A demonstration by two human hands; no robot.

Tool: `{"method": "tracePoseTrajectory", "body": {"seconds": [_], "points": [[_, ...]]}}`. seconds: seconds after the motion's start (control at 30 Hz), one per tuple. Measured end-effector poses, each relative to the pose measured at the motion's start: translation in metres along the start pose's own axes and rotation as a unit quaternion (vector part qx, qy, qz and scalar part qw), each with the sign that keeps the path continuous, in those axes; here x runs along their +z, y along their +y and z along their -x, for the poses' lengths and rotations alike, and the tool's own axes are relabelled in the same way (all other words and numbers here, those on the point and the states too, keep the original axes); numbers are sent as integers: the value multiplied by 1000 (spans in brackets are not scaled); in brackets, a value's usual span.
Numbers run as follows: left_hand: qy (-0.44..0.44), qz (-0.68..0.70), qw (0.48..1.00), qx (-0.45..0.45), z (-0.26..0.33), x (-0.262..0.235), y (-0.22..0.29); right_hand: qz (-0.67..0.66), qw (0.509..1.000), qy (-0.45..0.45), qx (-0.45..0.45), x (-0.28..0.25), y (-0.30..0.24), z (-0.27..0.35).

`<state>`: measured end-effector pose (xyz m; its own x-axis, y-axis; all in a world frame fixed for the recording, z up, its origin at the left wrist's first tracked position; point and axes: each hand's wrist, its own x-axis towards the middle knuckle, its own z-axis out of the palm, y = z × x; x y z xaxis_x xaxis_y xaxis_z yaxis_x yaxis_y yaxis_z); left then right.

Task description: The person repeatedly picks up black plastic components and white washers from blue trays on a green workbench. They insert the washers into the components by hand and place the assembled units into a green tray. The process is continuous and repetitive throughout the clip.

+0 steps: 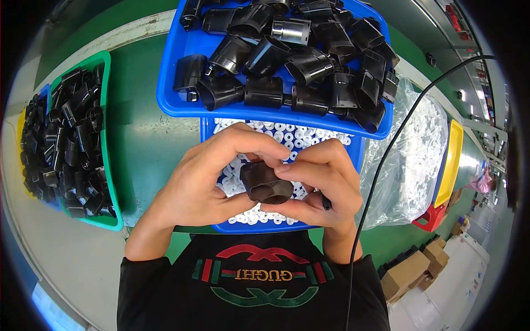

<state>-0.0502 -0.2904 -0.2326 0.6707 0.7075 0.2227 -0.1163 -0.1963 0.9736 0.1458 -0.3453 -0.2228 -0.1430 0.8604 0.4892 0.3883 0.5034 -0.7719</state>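
Observation:
A hollow black plastic housing (pixel 267 183) is held between my two hands, its open end tilted down toward me. My left hand (pixel 205 175) curls around its left side, with the thumb under it. My right hand (pixel 327 179) pinches it from the right with thumb and fingertips. Out of the right fist pokes a small black tip (pixel 326 202); the rest of that item is hidden. Both hands are over a lower blue tray (pixel 205 132) of small white plastic rings (pixel 280 132). Just beyond, an upper blue tray (pixel 165 83) is heaped with similar black housings (pixel 265 91).
At the left stands a green tray (pixel 104 110) full of black parts, with more trays beside it. A clear plastic bag (pixel 406 165) of white pieces lies at the right, near a yellow tray (pixel 454 160). A black cable (pixel 381 160) hangs across the right side.

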Motion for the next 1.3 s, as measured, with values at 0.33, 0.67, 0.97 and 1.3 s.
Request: {"method": "tracePoseTrajectory", "body": {"seconds": [0.33, 0.67, 0.97, 1.3], "points": [[-25, 13, 999, 15, -4, -8, 5, -17, 999, 40, -5, -5, -9, 4], [163, 130, 977, 35, 5, -22, 4, 75, 997, 9, -21, -10, 2, 4], [-22, -60, 998, -12, -9, -9, 10, 15, 1000, 9, -16, -7, 2, 5], [-55, -66, 995, -52, -4, 3, -2, -168, 984, 41, 48, -19, -14, -2]]}}
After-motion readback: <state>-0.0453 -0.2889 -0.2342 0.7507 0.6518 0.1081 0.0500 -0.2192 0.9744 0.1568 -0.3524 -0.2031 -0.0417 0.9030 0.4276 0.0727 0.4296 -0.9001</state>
